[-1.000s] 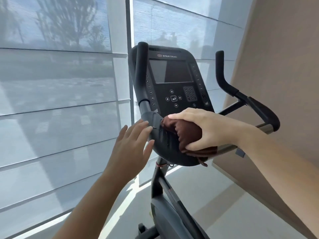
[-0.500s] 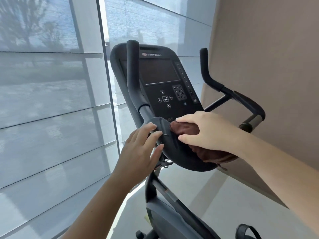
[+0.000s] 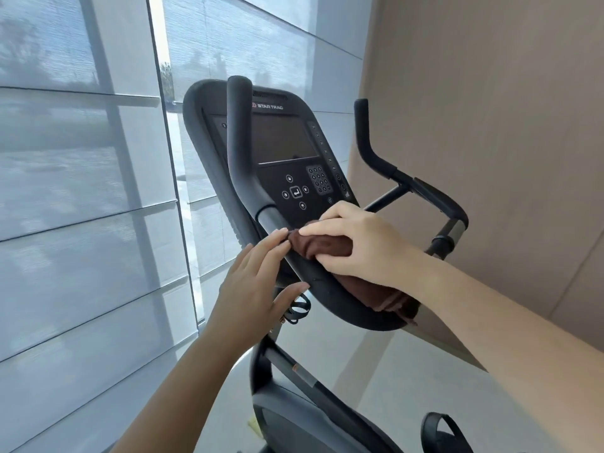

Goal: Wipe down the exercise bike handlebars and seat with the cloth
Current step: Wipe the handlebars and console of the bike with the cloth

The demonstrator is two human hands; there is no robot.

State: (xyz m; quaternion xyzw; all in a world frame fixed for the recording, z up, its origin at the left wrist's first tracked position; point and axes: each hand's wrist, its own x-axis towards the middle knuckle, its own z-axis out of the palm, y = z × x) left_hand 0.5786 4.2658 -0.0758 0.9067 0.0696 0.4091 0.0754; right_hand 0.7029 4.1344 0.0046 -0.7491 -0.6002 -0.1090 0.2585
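Note:
A black exercise bike fills the middle of the view. Its left handlebar [image 3: 243,165] rises in front of the console, and the right handlebar [image 3: 385,165] curves off toward the wall. My right hand [image 3: 356,246] presses a dark brown cloth [image 3: 323,245] onto the curved bar just below the console. The cloth's loose end [image 3: 392,304] hangs over the bar's lower edge. My left hand [image 3: 258,282] rests flat against the left side of the same bar, fingers apart, fingertips touching the cloth's edge. The seat is out of view.
The console [image 3: 287,148] with screen and keypad stands right behind my hands. A shaded window wall [image 3: 81,207] runs along the left, a beige wall [image 3: 490,125] along the right. The bike frame [image 3: 294,371] and a pedal strap [image 3: 438,429] are below.
The view has shifted so the bike sits further right. My right hand has slid the cloth a little along the bar, and my left fingertips now touch the cloth.

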